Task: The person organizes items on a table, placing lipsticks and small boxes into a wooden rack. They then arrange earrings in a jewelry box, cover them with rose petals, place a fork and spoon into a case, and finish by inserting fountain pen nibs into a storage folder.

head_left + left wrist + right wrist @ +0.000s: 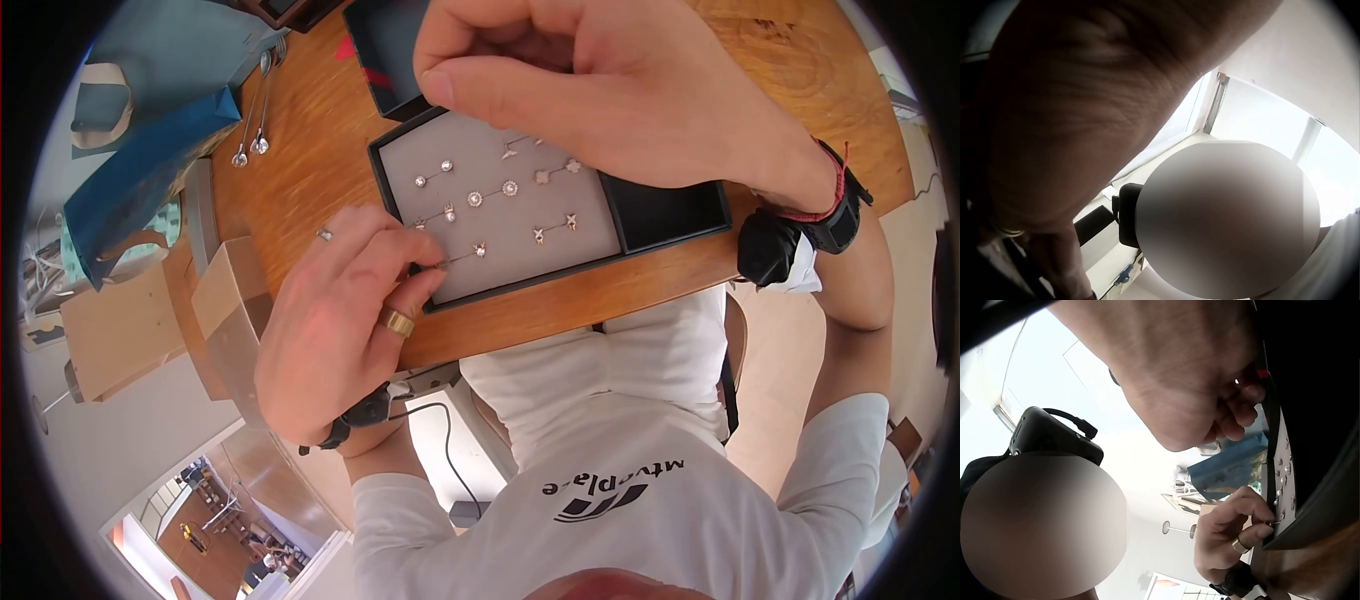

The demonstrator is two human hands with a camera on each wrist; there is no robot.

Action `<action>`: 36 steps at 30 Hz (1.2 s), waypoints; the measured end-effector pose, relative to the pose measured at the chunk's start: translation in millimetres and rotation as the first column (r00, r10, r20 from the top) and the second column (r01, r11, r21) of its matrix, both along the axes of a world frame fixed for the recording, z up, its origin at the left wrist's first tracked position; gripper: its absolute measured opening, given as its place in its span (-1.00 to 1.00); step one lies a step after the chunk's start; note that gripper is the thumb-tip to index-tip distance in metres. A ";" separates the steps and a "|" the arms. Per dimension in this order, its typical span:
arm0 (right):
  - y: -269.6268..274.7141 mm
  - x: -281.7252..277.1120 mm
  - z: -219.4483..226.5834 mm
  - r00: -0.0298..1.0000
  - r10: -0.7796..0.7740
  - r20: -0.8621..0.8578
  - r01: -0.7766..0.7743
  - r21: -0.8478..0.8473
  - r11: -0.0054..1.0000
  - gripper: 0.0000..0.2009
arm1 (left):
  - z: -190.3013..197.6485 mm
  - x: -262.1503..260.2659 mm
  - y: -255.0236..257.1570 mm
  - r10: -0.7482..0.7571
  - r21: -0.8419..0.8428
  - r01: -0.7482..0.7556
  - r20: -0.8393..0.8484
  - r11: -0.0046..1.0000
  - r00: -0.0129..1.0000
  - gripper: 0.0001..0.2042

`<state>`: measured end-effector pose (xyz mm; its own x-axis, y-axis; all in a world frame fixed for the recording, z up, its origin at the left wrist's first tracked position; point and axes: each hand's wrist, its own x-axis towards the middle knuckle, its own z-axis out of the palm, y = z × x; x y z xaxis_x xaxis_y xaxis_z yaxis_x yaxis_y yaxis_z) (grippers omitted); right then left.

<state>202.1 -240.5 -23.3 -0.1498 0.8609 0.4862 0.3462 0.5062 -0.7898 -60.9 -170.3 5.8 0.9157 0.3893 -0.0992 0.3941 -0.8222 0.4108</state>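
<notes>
A dark jewelry box (675, 215) with a pale grey padded insert (540, 270) lies at the table's front edge. Several small sparkling stud earrings (510, 188) sit in pairs across the padding, some round, some flower- or star-shaped. At the box's near left corner, my left hand (335, 310), wearing rings, pinches a small earring between thumb and forefinger, close to a star-shaped stud (480, 250). My right hand (610, 80) hovers over the far part of the insert, covering some studs. Its fingers are curled with the thumb near the forefinger; I cannot tell whether it holds anything.
Behind the box lies a dark lid (385, 60) with a red ribbon. Slender metal spoons (262, 105) rest on the wooden table (310, 130) further left. A blue paper bag (150, 170) and an open cardboard box (125, 330) stand beyond the left edge.
</notes>
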 end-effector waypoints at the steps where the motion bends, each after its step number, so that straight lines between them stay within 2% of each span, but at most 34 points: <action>1: -0.4 -0.1 -0.3 1.000 0.007 -0.018 -0.008 -0.013 1.000 -0.91 | -0.4 -0.3 -0.7 0.017 -0.012 -0.017 -0.001 1.000 1.000 -0.80; 14: 0.1 1.7 -1.0 1.000 0.006 0.012 -0.006 -0.030 1.000 -0.90 | 0.6 2.0 -10.1 0.033 0.073 -0.033 -0.001 0.997 0.999 -0.78; 16: -0.4 1.4 -1.2 1.000 0.004 0.001 -0.004 -0.037 0.999 -0.90 | -2.3 2.9 -13.3 -0.006 0.129 0.001 0.040 0.992 0.999 -0.80; 22: -0.9 1.6 -1.5 1.000 0.007 -0.004 -0.007 -0.042 0.999 -0.90 | -4.7 7.4 -16.9 -0.032 0.189 0.031 0.006 0.982 0.999 -0.80; 32: -1.7 1.3 -2.0 1.000 0.021 -0.002 -0.021 -0.048 0.999 -0.91 | -8.1 7.8 -16.2 -0.019 0.197 0.013 0.026 0.980 0.999 -0.81; 36: -0.5 0.9 -2.2 1.000 0.018 0.000 -0.018 -0.018 1.000 -0.91 | -6.1 6.2 -14.2 -0.022 0.142 0.019 0.020 0.990 1.000 -0.82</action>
